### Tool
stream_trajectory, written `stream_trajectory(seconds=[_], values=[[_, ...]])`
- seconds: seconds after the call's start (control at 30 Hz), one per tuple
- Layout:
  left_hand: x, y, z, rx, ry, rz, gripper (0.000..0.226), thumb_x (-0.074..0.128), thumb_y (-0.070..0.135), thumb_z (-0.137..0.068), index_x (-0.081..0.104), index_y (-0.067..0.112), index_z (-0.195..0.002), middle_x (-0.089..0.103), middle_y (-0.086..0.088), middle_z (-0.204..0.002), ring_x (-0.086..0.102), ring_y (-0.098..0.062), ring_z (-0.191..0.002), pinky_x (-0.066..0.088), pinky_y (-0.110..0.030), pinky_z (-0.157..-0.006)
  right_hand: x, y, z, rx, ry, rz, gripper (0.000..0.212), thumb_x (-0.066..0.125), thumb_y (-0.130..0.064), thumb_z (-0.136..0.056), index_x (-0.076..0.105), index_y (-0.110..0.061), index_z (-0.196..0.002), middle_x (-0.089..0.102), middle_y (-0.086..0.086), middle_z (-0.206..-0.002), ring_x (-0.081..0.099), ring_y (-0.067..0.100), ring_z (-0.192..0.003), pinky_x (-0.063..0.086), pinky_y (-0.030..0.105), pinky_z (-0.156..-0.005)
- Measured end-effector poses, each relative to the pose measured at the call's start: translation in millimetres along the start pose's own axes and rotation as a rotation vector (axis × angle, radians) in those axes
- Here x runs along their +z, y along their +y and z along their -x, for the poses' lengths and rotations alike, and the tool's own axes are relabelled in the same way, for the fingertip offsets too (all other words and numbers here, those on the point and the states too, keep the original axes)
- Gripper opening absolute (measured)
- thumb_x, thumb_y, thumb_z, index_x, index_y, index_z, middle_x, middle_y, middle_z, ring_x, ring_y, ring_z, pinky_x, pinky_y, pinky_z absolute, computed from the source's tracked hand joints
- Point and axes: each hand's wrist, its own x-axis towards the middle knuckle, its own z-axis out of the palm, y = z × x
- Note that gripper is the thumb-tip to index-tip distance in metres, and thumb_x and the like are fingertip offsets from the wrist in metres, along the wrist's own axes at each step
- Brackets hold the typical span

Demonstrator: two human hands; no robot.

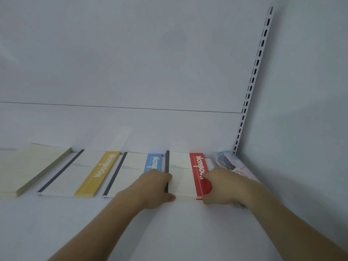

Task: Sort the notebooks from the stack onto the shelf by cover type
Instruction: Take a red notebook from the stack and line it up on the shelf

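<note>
Gripping the red-banded notebook (185, 176) from both sides: left hand (154, 187) at its dark spine edge, fingers curled over the top of that edge, thumb tip at the near corner; right hand (223, 187) at its red-strip edge, fingers bent onto the red band, covering the end of the printed word. Both hands clamped on the same item, which lies flat on the white shelf (169, 232), fourth in a row from the left. Row contents, left to right: pale green-edged pad stack (28, 168), tilted so its far edge runs toward the back panel; yellow-banded notebook (82, 174), dark spine to the left; blue-banded notebook (131, 172), its near right corner hidden under the left hand; red-banded notebook; pink and blue illustrated notebooks (229, 162) against the right side wall, partly hidden behind the right wrist. Banded items lie just beside one another, narrow gaps between. Slotted upright rail (254, 76) runs up the rear right corner. Both forearms bare, reaching in from the near edge.
</note>
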Motion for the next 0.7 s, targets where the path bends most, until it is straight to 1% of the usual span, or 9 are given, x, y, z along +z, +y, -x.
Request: stream_trajectory(seconds=[0.1,0.17,0.23,0.3,0.37,0.47,0.57,0.63,0.7], values=[[1.0,3.9,2.3,-0.029,0.018,-0.012,0.03,0.064,0.048,-0.092,0.053,0.021,-0.096,0.048,0.006,-0.085,0.05,-0.015,-0.083,0.038,-0.026,-0.068,0.8,-1.2,1.6,0.008,0.003,-0.024,0.022,0.067,-0.037,-0.076,0.053,-0.025,-0.087,0.059,-0.004,-0.091,0.058,0.014,-0.081,0.044,0.025,-0.063],[1.5,5.6,5.6,-0.058,0.023,-0.006,0.031,0.064,0.049,-0.092,0.054,0.021,-0.1,0.049,0.005,-0.088,0.049,-0.015,-0.085,0.039,-0.026,-0.07,3.7,-0.1,3.0,0.021,0.009,-0.055,0.02,0.065,-0.036,-0.077,0.054,-0.025,-0.089,0.06,-0.004,-0.092,0.059,0.015,-0.083,0.046,0.025,-0.065],[3.3,5.7,9.0,-0.062,0.053,-0.017,0.032,0.063,0.051,-0.091,0.052,0.022,-0.101,0.053,0.003,-0.096,0.05,-0.018,-0.096,0.042,-0.028,-0.075,6.6,0.9,6.2,0.026,0.039,-0.055,0.017,0.062,-0.036,-0.077,0.054,-0.025,-0.087,0.06,-0.003,-0.091,0.06,0.018,-0.085,0.047,0.027,-0.066],[5.5,5.9,14.6,-0.057,0.09,-0.047,0.041,0.062,0.054,-0.09,0.054,0.022,-0.114,0.055,0.002,-0.113,0.047,-0.02,-0.114,0.045,-0.032,-0.091,7.0,-0.5,11.7,0.035,0.08,-0.011,0.018,0.059,-0.039,-0.079,0.054,-0.025,-0.089,0.056,0.0,-0.095,0.06,0.021,-0.088,0.047,0.03,-0.068],[5.6,6.6,23.0,-0.056,0.152,-0.048,0.055,0.061,0.056,-0.09,0.05,0.023,-0.133,0.052,0.002,-0.13,0.042,-0.019,-0.125,0.042,-0.035,-0.104,4.0,-5.9,17.9,0.052,0.154,0.069,0.025,0.055,-0.041,-0.085,0.056,-0.022,-0.101,0.052,0.002,-0.106,0.057,0.022,-0.099,0.046,0.032,-0.076],[2.0,3.8,39.4,-0.06,0.268,-0.042,0.057,0.054,0.053,-0.096,0.043,0.023,-0.143,0.049,0.003,-0.141,0.04,-0.018,-0.133,0.037,-0.034,-0.111,0.2,-23.3,23.9,0.008,0.345,0.12,0.04,0.051,-0.042,-0.092,0.052,-0.02,-0.125,0.049,0.0,-0.125,0.047,0.023,-0.119,0.044,0.037,-0.095],[-6.3,-9.4,61.0,-0.052,0.383,-0.045,0.055,0.046,0.052,-0.1,0.042,0.022,-0.145,0.048,0.005,-0.143,0.039,-0.017,-0.134,0.034,-0.032,-0.113,-0.2,-54.6,30.0,-0.021,0.427,0.143,0.053,0.046,-0.044,-0.096,0.039,-0.021,-0.144,0.039,0.0,-0.145,0.036,0.024,-0.134,0.036,0.037,-0.108],[-11.6,-26.0,77.5,-0.056,0.439,-0.05,0.055,0.043,0.053,-0.1,0.041,0.022,-0.146,0.047,0.005,-0.144,0.038,-0.017,-0.136,0.032,-0.033,-0.114,1.7,-79.4,33.6,-0.026,0.451,0.146,0.057,0.04,-0.047,-0.1,0.031,-0.022,-0.15,0.027,0.002,-0.157,0.023,0.022,-0.144,0.024,0.034,-0.115],[-16.3,-47.5,98.2,-0.081,0.487,-0.058,0.057,0.041,0.055,-0.099,0.044,0.021,-0.145,0.048,0.003,-0.145,0.038,-0.02,-0.138,0.033,-0.035,-0.115,3.9,-109.5,36.5,-0.049,0.471,0.125,0.062,0.035,-0.052,-0.101,0.024,-0.021,-0.153,0.017,0.002,-0.162,0.013,0.018,-0.149,0.014,0.031,-0.119]])
